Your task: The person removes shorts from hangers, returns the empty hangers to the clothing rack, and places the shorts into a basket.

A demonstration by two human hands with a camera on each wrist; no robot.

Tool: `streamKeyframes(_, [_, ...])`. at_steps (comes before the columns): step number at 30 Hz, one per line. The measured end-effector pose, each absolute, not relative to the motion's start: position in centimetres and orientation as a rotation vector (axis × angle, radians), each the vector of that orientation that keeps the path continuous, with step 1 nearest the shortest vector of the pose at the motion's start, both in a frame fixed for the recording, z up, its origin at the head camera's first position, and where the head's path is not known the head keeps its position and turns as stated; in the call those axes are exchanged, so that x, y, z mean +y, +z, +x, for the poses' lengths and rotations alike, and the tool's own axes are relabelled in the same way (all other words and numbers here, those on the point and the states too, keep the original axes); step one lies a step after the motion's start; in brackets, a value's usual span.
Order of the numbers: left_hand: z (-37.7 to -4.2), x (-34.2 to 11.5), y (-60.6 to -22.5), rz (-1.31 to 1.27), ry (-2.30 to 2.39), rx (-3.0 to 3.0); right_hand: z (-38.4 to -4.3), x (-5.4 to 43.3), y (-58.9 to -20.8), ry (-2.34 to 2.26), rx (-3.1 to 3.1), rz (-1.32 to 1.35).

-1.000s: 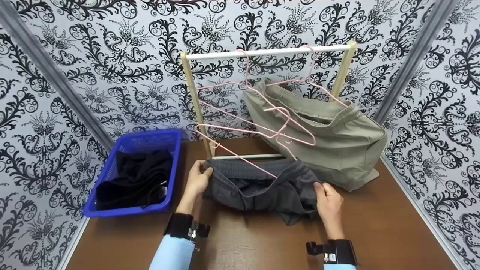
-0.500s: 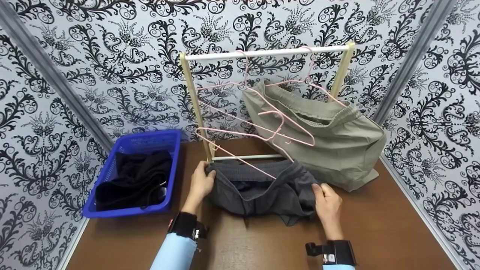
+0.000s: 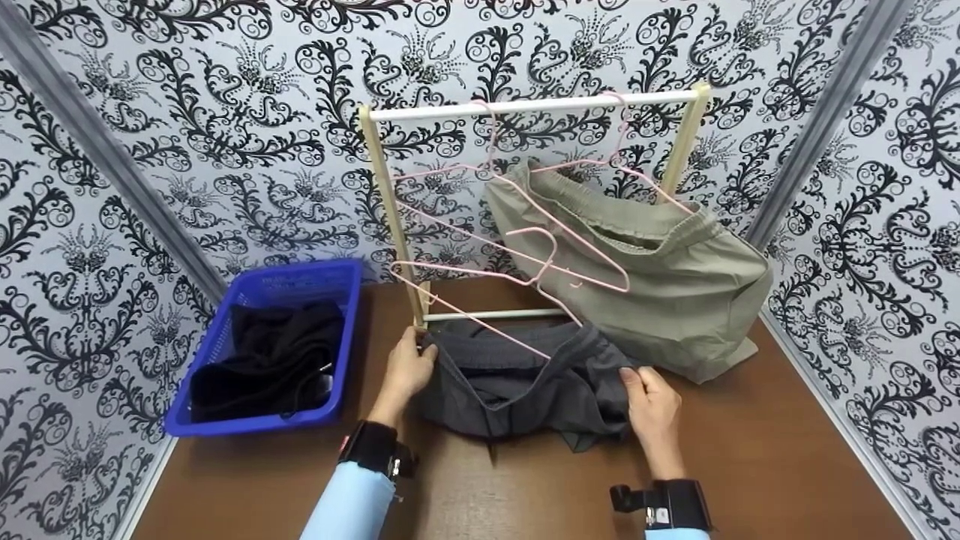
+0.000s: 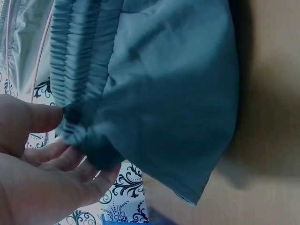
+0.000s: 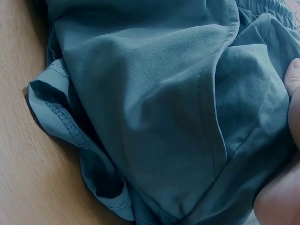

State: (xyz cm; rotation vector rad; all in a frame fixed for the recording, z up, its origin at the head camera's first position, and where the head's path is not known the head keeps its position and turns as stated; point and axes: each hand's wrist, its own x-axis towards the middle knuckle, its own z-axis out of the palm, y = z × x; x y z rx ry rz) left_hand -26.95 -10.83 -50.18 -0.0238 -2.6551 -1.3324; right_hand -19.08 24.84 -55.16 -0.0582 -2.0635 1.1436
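Note:
Dark grey shorts (image 3: 581, 394) with a gathered elastic waistband are held up low over the table in the head view. A pink hanger (image 3: 556, 246) has its right end inside the waistband, while its left end sticks out above. My left hand (image 3: 409, 369) pinches the waistband's left end between thumb and fingers, also seen with the shorts (image 4: 173, 84) in the left wrist view. My right hand (image 3: 654, 405) grips the right side of the shorts, thumb on top. In the right wrist view the shorts (image 5: 154, 103) show a pocket edge and an open leg hem.
Behind stands a wooden rack with a white rail (image 3: 540, 106). Olive shorts (image 3: 675, 300) hang there on a pink hanger, and another pink hanger hangs to their left. A blue basket (image 3: 255, 429) with a black garment (image 3: 285, 367) sits at left on the brown table (image 3: 787, 465).
My left hand has shifted slightly right and down along with the waistband's left end. The hanger in the shorts has sunk a little and its hook has moved left. The right hand has barely moved.

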Motion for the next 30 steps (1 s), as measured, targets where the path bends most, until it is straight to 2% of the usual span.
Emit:
streamKeyframes(11, [-26.3,-10.4,-49.0,-0.069,-1.320,-2.613,-19.2,24.7,-54.9,1.145,-2.078,-0.048])
streamKeyframes(30, [-24.1,-7.3,-43.8,-0.585,-0.731,-2.201,-18.9,24.3,-54.6,1.124,-2.075,0.033])
